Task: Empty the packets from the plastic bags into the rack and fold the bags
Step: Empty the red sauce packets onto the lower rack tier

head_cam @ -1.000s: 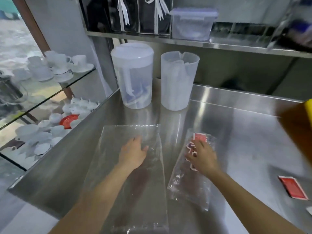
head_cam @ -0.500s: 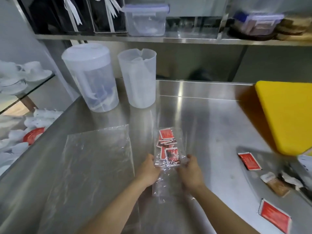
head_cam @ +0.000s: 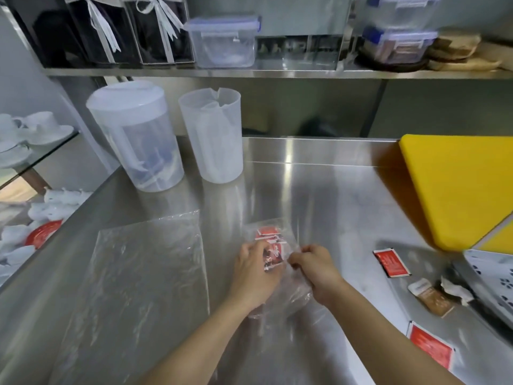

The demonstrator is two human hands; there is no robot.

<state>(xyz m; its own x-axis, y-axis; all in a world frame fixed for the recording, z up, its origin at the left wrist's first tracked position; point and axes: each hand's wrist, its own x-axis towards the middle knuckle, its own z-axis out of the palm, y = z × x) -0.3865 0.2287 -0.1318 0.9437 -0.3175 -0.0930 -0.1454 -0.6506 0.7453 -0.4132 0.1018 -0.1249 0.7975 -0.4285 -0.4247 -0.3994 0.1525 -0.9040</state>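
- Lying on the worktop [head_cam: 333,195], right in front of the body: the small plastic bag [head_cam: 280,298] with the red packets [head_cam: 268,232] inside.
- Gripped from both sides. Left hand [head_cam: 254,276] on the left edge, fingers [head_cam: 256,250] curled over the film and the packets under it.
- Right hand [head_cam: 316,269] on the right edge, fingers [head_cam: 297,259] closed in a pinch on the film, with nothing else held.
- Long axis of the bag: away from the body. Packets bunched at the far end, just beyond the fingertips; crumpled, empty-looking film at the near end, by the wrists.
- Mouth end of the bag: impossible to tell, the film too clear and wrinkled.
- Rack [head_cam: 491,279] at the right border of the view, well apart from the bag and nearer to the right hand. Probably needed next: a carry to the right, with the mouth turned toward the rack before tipping.
- Between bag and rack, loose on the worktop: a red packet [head_cam: 391,263] and a brown packet [head_cam: 433,300].
- Just beside the left hand, on its left: the large empty bag [head_cam: 147,273], flat, not folded yet, long axis also away from the body.
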